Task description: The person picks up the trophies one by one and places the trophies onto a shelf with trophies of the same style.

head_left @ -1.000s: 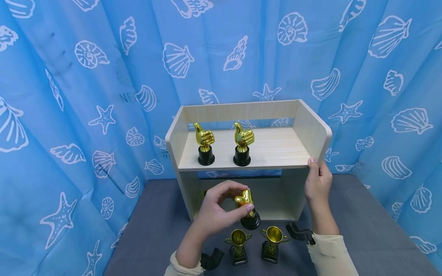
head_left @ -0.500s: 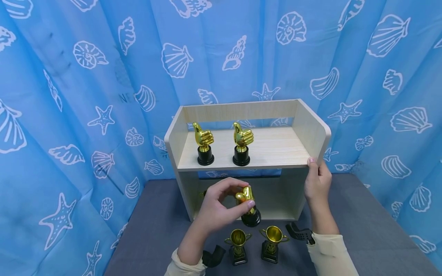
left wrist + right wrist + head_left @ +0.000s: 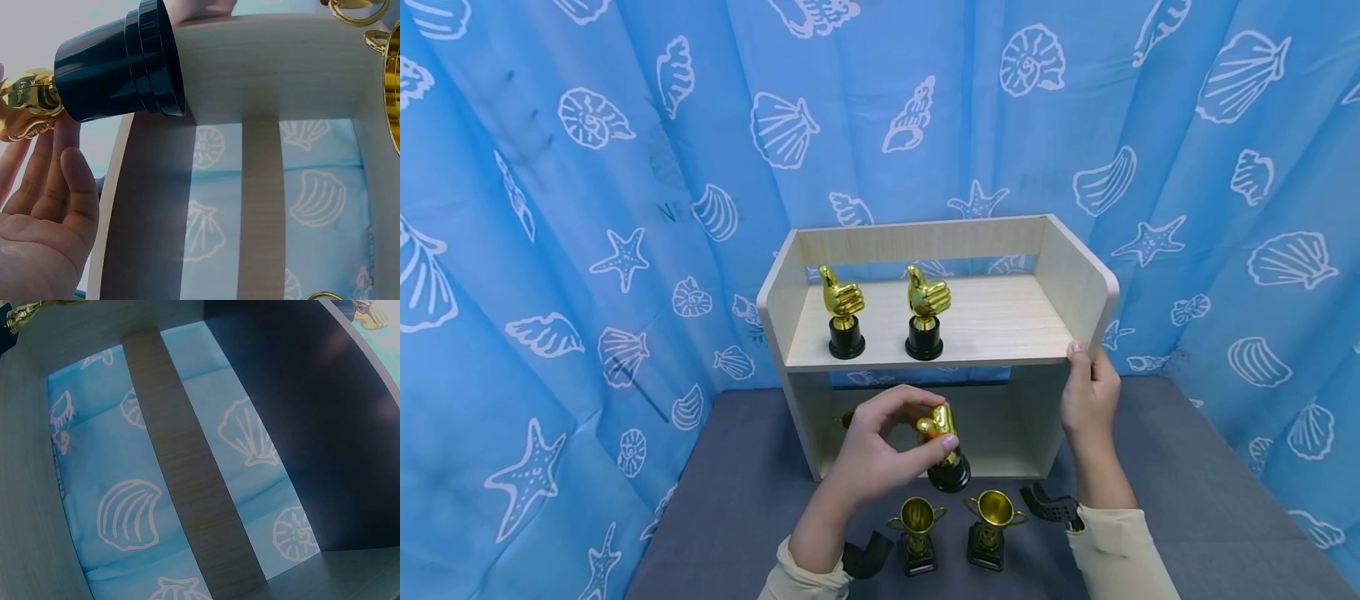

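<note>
My left hand pinches a gold thumbs-up trophy by its gold top, in front of the shelf's lower compartment. Its round black base juts out past the fingers in the left wrist view. My right hand grips the right front edge of the pale wooden shelf, its thumb at the end of the upper board. Two more thumbs-up trophies, one at the left and one nearer the middle, stand upright on that upper board.
Two gold trophy cups, a left one and a right one, stand on the grey tabletop before the shelf. A gold item in the lower compartment is mostly hidden behind my left hand. A blue shell-print curtain hangs behind.
My left hand has shifted slightly to the right and up with the thumbs-up trophy. My right hand keeps its hold on the shelf edge.
</note>
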`<state>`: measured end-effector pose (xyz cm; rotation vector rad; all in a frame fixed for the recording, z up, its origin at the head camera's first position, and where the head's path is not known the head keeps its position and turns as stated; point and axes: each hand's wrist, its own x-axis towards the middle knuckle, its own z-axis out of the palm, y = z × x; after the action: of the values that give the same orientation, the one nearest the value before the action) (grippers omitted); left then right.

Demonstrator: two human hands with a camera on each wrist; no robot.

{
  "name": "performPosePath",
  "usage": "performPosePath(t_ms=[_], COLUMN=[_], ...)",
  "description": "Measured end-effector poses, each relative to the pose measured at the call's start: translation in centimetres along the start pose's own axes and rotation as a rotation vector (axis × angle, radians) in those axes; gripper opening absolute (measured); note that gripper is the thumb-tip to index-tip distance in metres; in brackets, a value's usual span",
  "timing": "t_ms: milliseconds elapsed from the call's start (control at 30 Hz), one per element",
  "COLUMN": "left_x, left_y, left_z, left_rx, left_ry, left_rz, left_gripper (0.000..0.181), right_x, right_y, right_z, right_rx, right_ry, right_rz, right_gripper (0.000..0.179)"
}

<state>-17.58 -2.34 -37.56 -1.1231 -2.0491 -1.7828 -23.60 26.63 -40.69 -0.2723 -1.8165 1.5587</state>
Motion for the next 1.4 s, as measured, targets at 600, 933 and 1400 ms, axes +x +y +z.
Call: performPosePath(t_ms=[600, 933, 1400], left_x=[0.24, 0.37, 0.41], left_y=[0.07, 0.06, -0.23], left_z=[0.26, 0.36, 0.39], left_rx=[-0.007, -0.014, -0.013], left_ry=[-0.003, 0.001, 0.008], left_rz=[0.002, -0.011, -0.029], left_gripper=[0.036, 0.036, 0.036], right_x=[-0.22, -0.15, -0.12], right_y=[-0.11, -0.12, -0.12], right_z=[-0.01, -0.06, -0.05], right_rx=[0.013, 0.017, 0.009], right_ry=[-0.013, -0.019, -0.013], right_rz=[-0.008, -0.001, -0.003], right_gripper=[0.048, 0.049, 0.048])
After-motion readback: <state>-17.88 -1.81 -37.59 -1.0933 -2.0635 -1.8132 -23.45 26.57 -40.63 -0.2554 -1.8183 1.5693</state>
